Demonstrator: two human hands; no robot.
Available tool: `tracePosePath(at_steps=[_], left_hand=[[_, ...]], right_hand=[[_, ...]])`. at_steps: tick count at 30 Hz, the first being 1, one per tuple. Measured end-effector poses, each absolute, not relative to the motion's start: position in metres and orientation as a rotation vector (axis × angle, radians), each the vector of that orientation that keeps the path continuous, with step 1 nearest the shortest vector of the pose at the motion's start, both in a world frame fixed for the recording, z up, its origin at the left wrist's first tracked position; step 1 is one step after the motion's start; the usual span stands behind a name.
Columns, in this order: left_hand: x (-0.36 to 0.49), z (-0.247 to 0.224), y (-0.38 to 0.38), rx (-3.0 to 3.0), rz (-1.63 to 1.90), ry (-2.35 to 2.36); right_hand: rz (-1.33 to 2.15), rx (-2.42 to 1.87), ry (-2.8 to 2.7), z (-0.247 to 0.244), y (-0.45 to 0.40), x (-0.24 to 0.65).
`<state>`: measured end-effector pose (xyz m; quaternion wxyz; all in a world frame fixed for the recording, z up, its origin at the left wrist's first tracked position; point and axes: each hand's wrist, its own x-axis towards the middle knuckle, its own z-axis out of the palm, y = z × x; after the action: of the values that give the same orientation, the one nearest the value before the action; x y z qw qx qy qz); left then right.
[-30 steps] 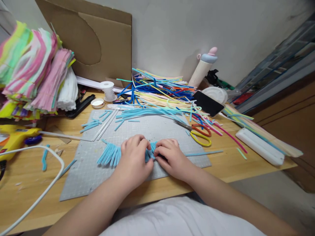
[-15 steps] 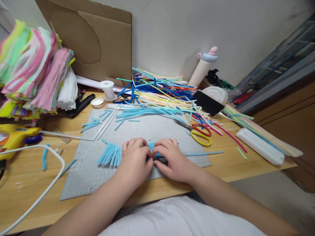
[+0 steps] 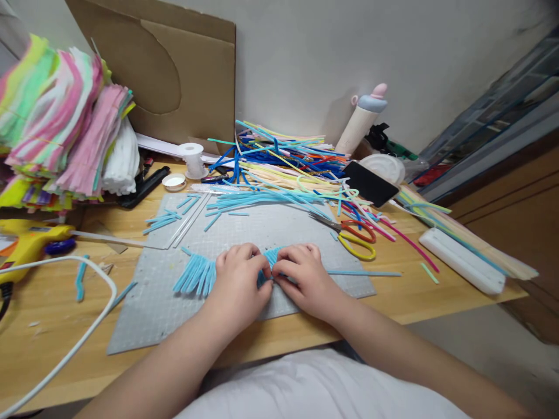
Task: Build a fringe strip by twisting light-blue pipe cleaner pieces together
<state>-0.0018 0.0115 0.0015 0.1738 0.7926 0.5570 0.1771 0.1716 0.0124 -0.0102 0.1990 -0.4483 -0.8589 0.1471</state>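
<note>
Together, fingers (image 3: 285, 266) of left hand (image 3: 238, 279) and right hand (image 3: 311, 284) pinch a fanned blue fringe (image 3: 196, 273).

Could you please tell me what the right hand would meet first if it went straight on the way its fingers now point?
The right hand would probably meet the left hand first, close beside it at the blue fringe; whether they already touch is unclear.

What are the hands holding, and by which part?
The left hand and right hand hold the blue fringe right of its fanned left end; the exact grip is hidden.
</note>
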Motion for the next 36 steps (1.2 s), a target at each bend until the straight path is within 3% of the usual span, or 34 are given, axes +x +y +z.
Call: tracePosePath(at_steps=[36], left_hand=[[-0.005,-0.002,0.019,2.222,0.526,1.606]], right_hand=[[0.491,-1.071,-2.479,-0.007,0.031,0.171]])
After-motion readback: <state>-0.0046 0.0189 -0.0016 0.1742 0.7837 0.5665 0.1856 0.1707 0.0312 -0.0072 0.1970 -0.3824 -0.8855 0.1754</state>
